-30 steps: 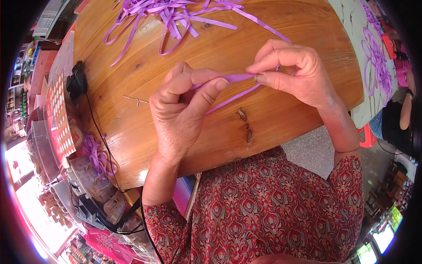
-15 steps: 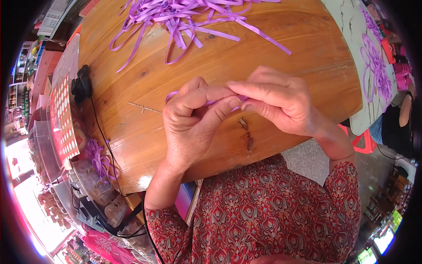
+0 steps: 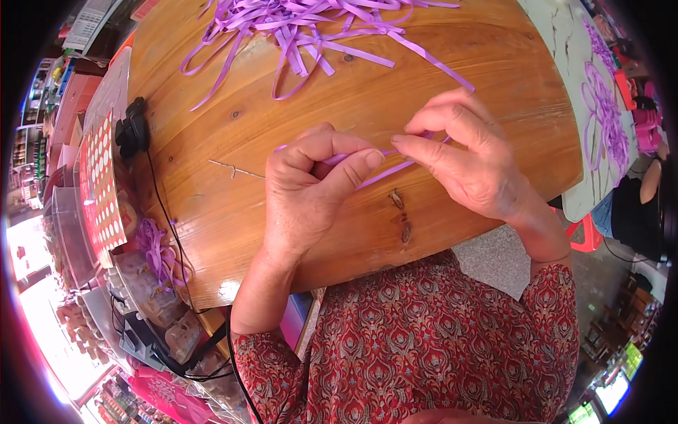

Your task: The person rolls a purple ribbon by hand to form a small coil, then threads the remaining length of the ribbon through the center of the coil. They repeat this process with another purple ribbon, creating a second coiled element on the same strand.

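Purple ribbon strip: pinched between both hands, frame centre, over wooden table.
Left hand and right hand each pressed fingertips onto it; a loosened pinch risked slippage.

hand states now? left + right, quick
Left hand: closed, pinching the purple ribbon strip between thumb and fingers.
Right hand: closed, pinching the same strip at its fingertips, above the wooden table.
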The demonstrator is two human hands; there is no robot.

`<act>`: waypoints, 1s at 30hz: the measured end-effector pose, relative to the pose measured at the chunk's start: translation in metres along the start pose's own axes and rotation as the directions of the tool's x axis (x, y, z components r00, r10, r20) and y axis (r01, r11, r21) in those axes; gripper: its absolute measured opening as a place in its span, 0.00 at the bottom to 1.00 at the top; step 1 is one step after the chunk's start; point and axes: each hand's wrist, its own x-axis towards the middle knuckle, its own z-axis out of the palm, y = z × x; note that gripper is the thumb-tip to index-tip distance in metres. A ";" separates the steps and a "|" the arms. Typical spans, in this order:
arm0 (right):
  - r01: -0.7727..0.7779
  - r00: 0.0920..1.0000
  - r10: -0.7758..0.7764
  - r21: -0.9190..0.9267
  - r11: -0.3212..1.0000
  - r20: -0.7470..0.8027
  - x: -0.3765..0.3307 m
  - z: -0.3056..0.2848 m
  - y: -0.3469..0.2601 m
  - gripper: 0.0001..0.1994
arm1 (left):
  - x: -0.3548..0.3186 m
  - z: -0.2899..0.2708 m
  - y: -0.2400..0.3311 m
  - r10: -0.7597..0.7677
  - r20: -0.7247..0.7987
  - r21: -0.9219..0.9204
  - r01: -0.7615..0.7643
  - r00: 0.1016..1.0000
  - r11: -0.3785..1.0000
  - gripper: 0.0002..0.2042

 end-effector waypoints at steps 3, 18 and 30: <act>-0.008 0.999 0.007 0.021 1.000 0.038 0.003 -0.005 0.002 0.14 | 0.000 -0.001 0.001 -0.026 -0.005 -0.018 0.026 1.000 1.000 0.02; -0.160 0.987 0.154 0.187 0.969 0.046 -0.002 -0.003 0.002 0.13 | 0.002 -0.004 0.001 -0.178 0.016 -0.328 0.173 0.984 0.928 0.02; -0.520 0.854 0.264 0.756 0.397 0.449 -0.002 -0.001 0.004 0.06 | 0.000 0.015 -0.008 -0.190 0.036 -0.434 0.187 0.981 0.881 0.05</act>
